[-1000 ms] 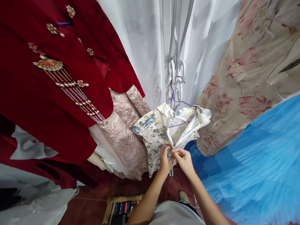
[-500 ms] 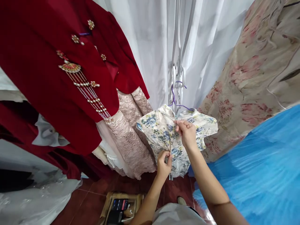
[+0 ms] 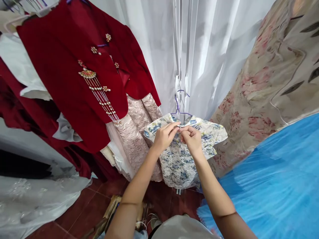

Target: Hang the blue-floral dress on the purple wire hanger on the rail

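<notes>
A short-sleeved floral blouse (image 3: 178, 166), cream with blue flowers, hangs from a purple hanger (image 3: 177, 105) in front of me. My left hand (image 3: 164, 135) is closed in a pinch at the front of its neckline. Right beside it, my right hand (image 3: 192, 138) pinches the same spot, the fingertips of both hands nearly touching. A small fastening seems to lie between them, too small to make out. The front edges of the blouse meet below my hands.
Left hang a red jacket (image 3: 82, 76) with beaded brooches and a pink textured skirt (image 3: 139, 139). A floral dress (image 3: 249, 93) and blue tulle (image 3: 269, 179) are on the right. White curtains (image 3: 149, 43) stand behind white rails. A wooden box (image 3: 111, 209) sits on the red tiled floor.
My left hand has moved up from the lower front of the blouse to the neckline, beside my right hand. The blouse front, parted at the top before, is now drawn together.
</notes>
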{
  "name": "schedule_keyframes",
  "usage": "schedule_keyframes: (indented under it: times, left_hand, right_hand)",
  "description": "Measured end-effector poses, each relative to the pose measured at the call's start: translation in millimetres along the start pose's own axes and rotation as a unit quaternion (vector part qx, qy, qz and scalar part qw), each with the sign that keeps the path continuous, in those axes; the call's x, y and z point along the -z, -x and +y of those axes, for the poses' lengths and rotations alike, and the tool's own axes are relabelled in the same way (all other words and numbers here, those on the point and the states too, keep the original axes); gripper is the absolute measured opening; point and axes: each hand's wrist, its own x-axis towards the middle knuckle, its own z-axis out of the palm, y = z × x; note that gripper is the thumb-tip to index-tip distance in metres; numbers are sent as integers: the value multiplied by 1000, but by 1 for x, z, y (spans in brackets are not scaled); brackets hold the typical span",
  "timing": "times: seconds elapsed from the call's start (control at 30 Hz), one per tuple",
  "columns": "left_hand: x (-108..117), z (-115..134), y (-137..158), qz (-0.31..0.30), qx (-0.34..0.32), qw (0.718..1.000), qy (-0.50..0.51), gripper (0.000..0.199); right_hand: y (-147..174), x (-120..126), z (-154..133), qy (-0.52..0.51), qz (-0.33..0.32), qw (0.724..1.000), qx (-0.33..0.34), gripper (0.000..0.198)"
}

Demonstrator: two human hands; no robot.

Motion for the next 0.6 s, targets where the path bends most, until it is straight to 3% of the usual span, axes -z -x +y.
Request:
schedule_keyframes:
  times: [0.1,0.23,0.33,0.4,0.5,0.6]
  left_hand:
    - [7,2,-26,-33,-63,995,-63,24]
    - [18,1,-38,32,-100,992,-70,21]
    - [50,-17,-44,130,-48,988,-61,19]
    - [79,-41,-46,162,14,985,-53,18]
    - [118,-91,-37,164,105,980,-25,23]
    - [134,-141,-12,153,170,973,34,37]
  right_hand:
    - [-9,1,6,21,21,1000,10,19]
    - [-7,-3,30,24,53,998,-3,19]
    - [14,-4,52,39,44,998,-35,21]
    - [34,-4,66,53,35,996,-61,24]
    - [61,-6,84,72,29,993,-87,25]
    - [77,-12,105,77,7,993,-92,22]
